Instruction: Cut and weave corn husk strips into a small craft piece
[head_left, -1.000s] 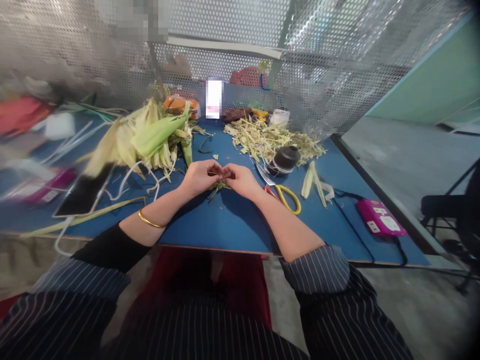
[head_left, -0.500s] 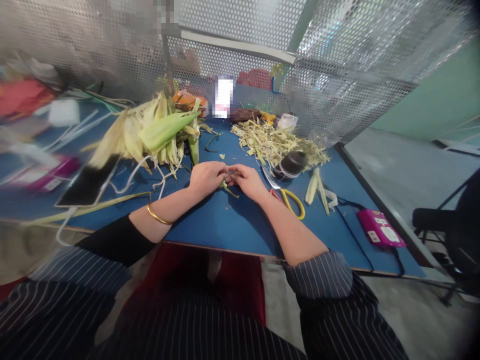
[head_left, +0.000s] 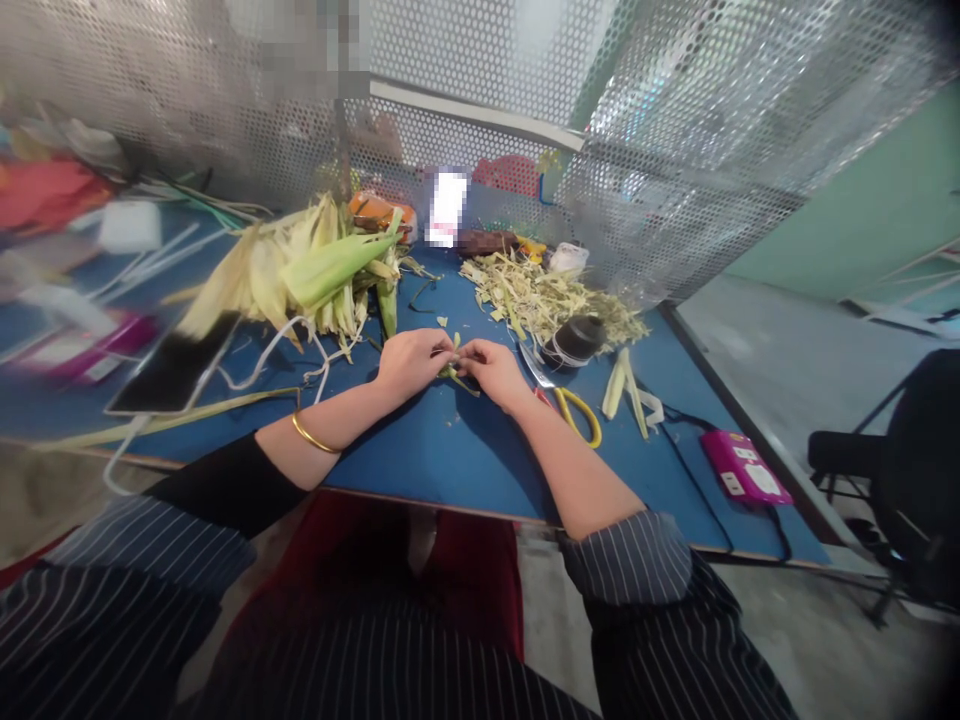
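My left hand (head_left: 411, 362) and my right hand (head_left: 491, 372) meet over the middle of the blue table (head_left: 450, 450). Between their pinched fingertips is a small green husk piece (head_left: 454, 368), its ends poking out above and below; the fingers hide the rest. Left of my hands lies a heap of corn husks (head_left: 300, 265) with a greener husk on top. Beyond my right hand are shredded husk strips (head_left: 517, 285), a black thread spool (head_left: 576, 338) and scissors with a yellow handle (head_left: 581, 415).
A dark phone (head_left: 176, 365) with a white cable lies at left. Two husk strips (head_left: 628, 390) and a magenta packet (head_left: 746, 468) are at right. A lit screen (head_left: 448, 207) stands before the perforated metal panel (head_left: 480, 130).
The view has shifted slightly. My fingertips stay together, and more of the green piece now shows above them.
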